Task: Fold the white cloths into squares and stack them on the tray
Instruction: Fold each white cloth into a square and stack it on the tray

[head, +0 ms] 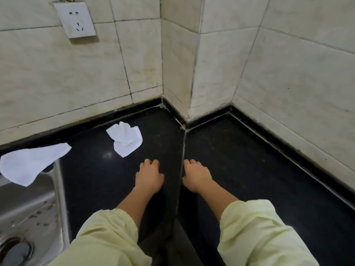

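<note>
Cloth one (124,139) lies crumpled on the black counter (249,160), close to the tiled wall (57,73). Cloth two (30,166) hangs half over the rim of the sink (28,204) on the left. The left hand (149,177) and the right hand (197,176) rest side by side on the counter, near the crumpled one but not touching it. Each grip is loose, with fingers a little bent, and holds nothing. Yellow sleeves (107,237) cover both arms.
</note>
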`<act>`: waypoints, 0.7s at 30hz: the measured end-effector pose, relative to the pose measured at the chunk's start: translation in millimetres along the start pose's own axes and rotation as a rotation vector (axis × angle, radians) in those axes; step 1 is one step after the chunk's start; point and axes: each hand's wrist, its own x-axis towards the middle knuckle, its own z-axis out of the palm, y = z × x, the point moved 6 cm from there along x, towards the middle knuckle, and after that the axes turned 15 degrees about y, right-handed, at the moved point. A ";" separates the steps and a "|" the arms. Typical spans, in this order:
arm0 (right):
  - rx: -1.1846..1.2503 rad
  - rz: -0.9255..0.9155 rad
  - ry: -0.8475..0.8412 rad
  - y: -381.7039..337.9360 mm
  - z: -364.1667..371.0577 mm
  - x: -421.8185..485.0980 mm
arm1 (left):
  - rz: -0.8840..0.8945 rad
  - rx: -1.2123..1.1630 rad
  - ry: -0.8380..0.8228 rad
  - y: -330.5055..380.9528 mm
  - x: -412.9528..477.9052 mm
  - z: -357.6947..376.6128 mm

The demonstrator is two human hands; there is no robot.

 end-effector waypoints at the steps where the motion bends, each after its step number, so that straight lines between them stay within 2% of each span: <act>1: 0.001 0.000 -0.008 -7.8 2.5 12.7 | -0.009 -0.010 0.013 -7.4 12.1 -2.0; 13: 0.016 -0.063 -0.094 -106.9 52.0 145.5 | -0.084 -0.069 0.091 -124.5 128.3 -0.5; 21: -0.001 -0.167 -0.082 -140.7 78.0 190.2 | 0.120 0.039 0.019 -149.7 151.6 17.6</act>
